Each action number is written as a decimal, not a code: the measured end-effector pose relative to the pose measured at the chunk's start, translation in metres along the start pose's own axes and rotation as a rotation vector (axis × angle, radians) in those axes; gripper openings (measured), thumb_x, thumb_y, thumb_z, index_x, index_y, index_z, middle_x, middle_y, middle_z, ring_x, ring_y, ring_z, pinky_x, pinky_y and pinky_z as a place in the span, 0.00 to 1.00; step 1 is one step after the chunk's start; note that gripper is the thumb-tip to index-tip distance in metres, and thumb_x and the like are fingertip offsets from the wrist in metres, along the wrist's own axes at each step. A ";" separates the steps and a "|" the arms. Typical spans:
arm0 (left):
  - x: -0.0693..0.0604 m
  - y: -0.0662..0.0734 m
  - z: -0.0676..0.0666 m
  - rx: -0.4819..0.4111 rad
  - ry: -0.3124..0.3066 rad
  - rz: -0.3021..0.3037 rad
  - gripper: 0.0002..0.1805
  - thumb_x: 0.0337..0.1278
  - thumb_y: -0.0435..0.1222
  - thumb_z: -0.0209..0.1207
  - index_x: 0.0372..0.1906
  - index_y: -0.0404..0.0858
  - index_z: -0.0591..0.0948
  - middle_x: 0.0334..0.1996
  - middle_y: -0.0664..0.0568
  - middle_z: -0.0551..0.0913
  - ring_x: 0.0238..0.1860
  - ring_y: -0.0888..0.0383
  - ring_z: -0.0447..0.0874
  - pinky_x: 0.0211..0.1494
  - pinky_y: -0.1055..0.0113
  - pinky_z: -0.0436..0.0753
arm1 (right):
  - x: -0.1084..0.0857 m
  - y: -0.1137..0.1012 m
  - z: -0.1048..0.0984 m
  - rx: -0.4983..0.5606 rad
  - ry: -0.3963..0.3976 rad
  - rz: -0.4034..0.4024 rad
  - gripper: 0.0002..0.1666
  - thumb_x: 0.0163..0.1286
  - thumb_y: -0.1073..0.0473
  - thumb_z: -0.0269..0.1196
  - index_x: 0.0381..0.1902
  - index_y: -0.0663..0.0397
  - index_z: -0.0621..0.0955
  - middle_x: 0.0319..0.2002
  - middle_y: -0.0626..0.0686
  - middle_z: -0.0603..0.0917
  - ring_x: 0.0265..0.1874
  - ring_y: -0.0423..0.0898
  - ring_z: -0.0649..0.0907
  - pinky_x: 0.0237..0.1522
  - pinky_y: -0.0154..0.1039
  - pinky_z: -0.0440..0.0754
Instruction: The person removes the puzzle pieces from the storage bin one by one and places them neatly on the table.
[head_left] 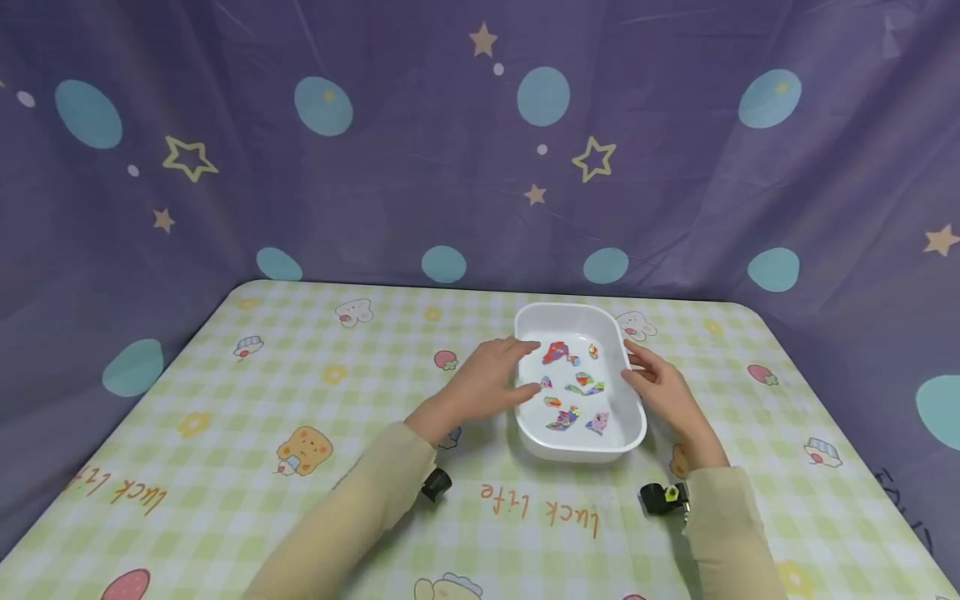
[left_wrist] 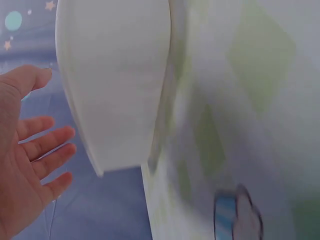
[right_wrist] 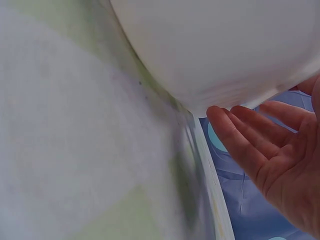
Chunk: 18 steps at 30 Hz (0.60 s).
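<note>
A white rectangular tray [head_left: 572,455] with rounded corners stands on the table, several small colourful cut-out pieces [head_left: 562,418] lying on its bottom. The left hand [head_left: 483,381] is over the tray's left rim, fingers spread; in the left wrist view that hand [left_wrist: 30,150] is beside the tray's wall [left_wrist: 115,90], holding nothing. At the right rim is the right hand [head_left: 663,392], fingers extended. In the right wrist view the right hand [right_wrist: 280,155] has its fingertips at the tray's outer wall [right_wrist: 215,50]; whether they press it, I cannot tell.
A green-and-white checked cloth [head_left: 300,383] with printed figures covers the table. Behind hangs a purple curtain [head_left: 420,200] with stars and blue ovals. Black devices [head_left: 437,484] are at both wrists, near the sleeves.
</note>
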<state>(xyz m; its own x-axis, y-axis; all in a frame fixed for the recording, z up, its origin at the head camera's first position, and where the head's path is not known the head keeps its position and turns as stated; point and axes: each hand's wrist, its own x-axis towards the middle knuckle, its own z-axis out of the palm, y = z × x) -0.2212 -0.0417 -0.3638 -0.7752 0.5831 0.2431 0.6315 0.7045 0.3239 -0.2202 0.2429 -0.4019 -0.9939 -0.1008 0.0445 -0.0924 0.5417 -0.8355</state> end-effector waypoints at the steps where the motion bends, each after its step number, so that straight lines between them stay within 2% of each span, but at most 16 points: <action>1: 0.002 0.003 0.002 -0.004 -0.010 0.014 0.31 0.54 0.51 0.56 0.61 0.41 0.68 0.55 0.51 0.75 0.56 0.55 0.71 0.61 0.59 0.66 | 0.000 0.000 0.000 0.000 0.002 0.002 0.33 0.68 0.57 0.52 0.69 0.54 0.57 0.59 0.67 0.69 0.54 0.59 0.75 0.54 0.48 0.71; 6: 0.010 0.015 0.010 -0.014 -0.081 0.061 0.31 0.54 0.50 0.56 0.63 0.42 0.67 0.54 0.50 0.75 0.55 0.55 0.72 0.59 0.61 0.68 | -0.001 -0.001 0.000 0.009 0.013 0.003 0.33 0.68 0.58 0.53 0.69 0.53 0.58 0.59 0.66 0.69 0.53 0.60 0.75 0.50 0.44 0.75; 13: 0.021 0.027 0.020 -0.033 -0.192 0.076 0.28 0.54 0.48 0.57 0.59 0.43 0.71 0.55 0.54 0.75 0.56 0.59 0.72 0.57 0.64 0.71 | -0.001 -0.001 0.000 0.021 0.014 0.008 0.33 0.67 0.58 0.53 0.68 0.54 0.59 0.59 0.66 0.70 0.53 0.60 0.76 0.43 0.36 0.77; 18: 0.031 0.034 0.029 -0.025 -0.260 0.088 0.24 0.52 0.45 0.58 0.55 0.44 0.75 0.50 0.55 0.77 0.43 0.65 0.76 0.46 0.69 0.75 | -0.001 -0.001 0.000 0.032 0.005 0.016 0.33 0.67 0.58 0.53 0.68 0.53 0.58 0.59 0.66 0.69 0.52 0.60 0.76 0.39 0.33 0.77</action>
<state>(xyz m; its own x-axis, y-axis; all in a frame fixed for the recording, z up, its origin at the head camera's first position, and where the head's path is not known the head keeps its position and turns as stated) -0.2232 0.0120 -0.3715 -0.6844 0.7285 0.0291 0.6934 0.6380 0.3350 -0.2192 0.2425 -0.4008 -0.9955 -0.0886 0.0337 -0.0748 0.5162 -0.8532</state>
